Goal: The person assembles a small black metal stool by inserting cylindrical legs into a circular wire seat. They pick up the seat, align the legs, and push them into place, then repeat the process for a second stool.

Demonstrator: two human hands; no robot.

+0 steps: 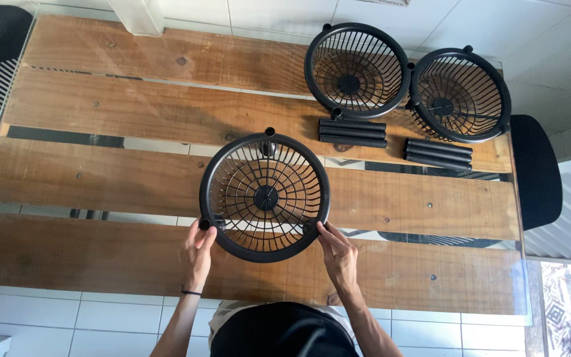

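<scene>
With your left hand (198, 250) and right hand (338, 254) pinching the black wire basket's (264, 197) near rim, keep it level above the wooden table (100, 178)

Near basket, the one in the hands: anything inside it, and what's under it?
Nothing lies inside the basket. Through its wire mesh the wooden table shows underneath, under a glass top. The solid centre hub and rim cover small patches. Left hand and right hand grip its near rim.

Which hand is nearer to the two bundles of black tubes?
Right. The right hand grips the near basket's right rim, below the tube bundles; the left hand holds the opposite rim, farther away.
</scene>
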